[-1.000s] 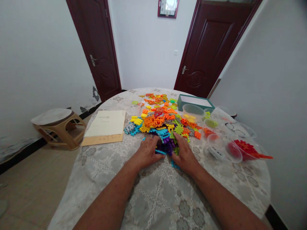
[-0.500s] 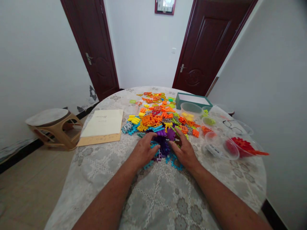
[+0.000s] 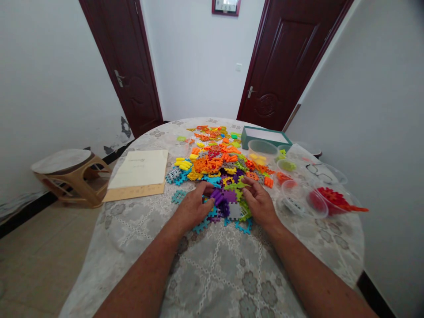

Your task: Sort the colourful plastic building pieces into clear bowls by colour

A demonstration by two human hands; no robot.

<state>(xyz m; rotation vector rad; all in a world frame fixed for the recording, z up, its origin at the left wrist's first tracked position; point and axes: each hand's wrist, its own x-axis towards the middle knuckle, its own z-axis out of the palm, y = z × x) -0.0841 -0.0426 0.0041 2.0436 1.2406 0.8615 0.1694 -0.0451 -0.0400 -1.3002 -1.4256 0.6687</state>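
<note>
A heap of interlocking plastic toy pieces [image 3: 215, 165] in orange, yellow, teal, purple, green and grey covers the middle of the lace-patterned tablecloth [image 3: 212, 269]. My left hand [image 3: 194, 207] lies at the heap's front edge, its fingertips against purple pieces [image 3: 218, 198] and teal ones. My right hand [image 3: 260, 204] is on the other side, its fingers over green and purple pieces. A grey piece [image 3: 236, 211] sits between my hands. Teal pieces [image 3: 201, 226] lie loose just below them. Neither hand shows a clear grip, and my fingers hide some pieces.
Clear plastic bowls [image 3: 261, 150] of sorted pieces, a teal box [image 3: 265, 138], eyeglasses [image 3: 319, 173] and a bowl of red pieces [image 3: 318, 205] stand to the right. Papers on a tan envelope [image 3: 137, 170] lie to the left. Beyond the table's left edge stands a low stool [image 3: 62, 168].
My hands have moved apart and forward into the heap. Purple and teal pieces have spread out, and a grey piece now shows between my hands. The view has shifted slightly.
</note>
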